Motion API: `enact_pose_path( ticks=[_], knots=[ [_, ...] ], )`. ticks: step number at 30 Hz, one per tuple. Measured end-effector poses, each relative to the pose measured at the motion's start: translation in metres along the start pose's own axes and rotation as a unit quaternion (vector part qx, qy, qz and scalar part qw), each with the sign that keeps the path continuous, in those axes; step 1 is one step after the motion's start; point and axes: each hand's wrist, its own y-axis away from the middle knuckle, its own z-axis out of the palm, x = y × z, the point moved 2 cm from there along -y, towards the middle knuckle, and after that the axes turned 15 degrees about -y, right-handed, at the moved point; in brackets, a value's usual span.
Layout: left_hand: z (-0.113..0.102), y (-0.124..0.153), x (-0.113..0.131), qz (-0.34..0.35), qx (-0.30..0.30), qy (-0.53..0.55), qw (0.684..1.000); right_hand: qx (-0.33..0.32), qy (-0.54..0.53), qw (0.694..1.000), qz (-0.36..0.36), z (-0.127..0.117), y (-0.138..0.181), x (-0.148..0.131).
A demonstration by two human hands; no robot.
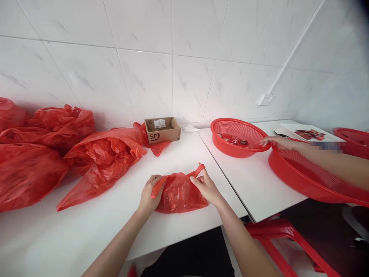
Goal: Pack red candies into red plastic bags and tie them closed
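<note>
On the white table in front of me lies a red plastic bag (183, 194) with something inside that I cannot make out. My left hand (150, 192) is closed on the bag's left handle, which sticks out past the fingers. At the other side, my right hand (206, 185) pinches the right handle, and a twisted end of it loops over the index finger. The bag's lower part rests on the table between the two hands.
Large red bags (106, 154) fill the table's left side. A small cardboard box (163, 132) stands near the wall. A red basket (239, 152) with small packets is right of it. Another person's hand (276, 143) grips its rim above a second basket (302, 181). A red stool (284, 231) stands below.
</note>
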Motion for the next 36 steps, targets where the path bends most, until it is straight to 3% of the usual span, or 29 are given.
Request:
enact_pose_path(
  ticks=[5,10,17,23,29,36],
  knots=[
    [0.006,-0.014,0.011,-0.031,-0.016,0.019,0.999,0.05,0.116,0.992,0.003,0.023,-0.011,0.003],
    [0.007,-0.001,0.006,-0.03,-0.039,-0.003,0.999,0.039,0.086,0.996,-0.004,0.02,-0.005,0.016],
    [0.007,0.011,0.003,-0.022,-0.036,-0.028,0.999,0.043,0.071,0.996,-0.024,0.012,0.003,0.014],
    [0.001,0.024,0.002,-0.031,-0.029,0.002,0.999,0.016,-0.016,0.998,-0.054,0.009,0.009,0.011],
    [-0.004,0.04,-0.011,-0.078,0.009,0.045,0.996,-0.005,-0.027,0.997,-0.074,0.0,0.016,0.018],
    [-0.006,0.052,-0.015,-0.077,0.033,0.122,0.989,-0.021,-0.221,0.975,0.021,-0.015,0.011,0.018]
  ],
)
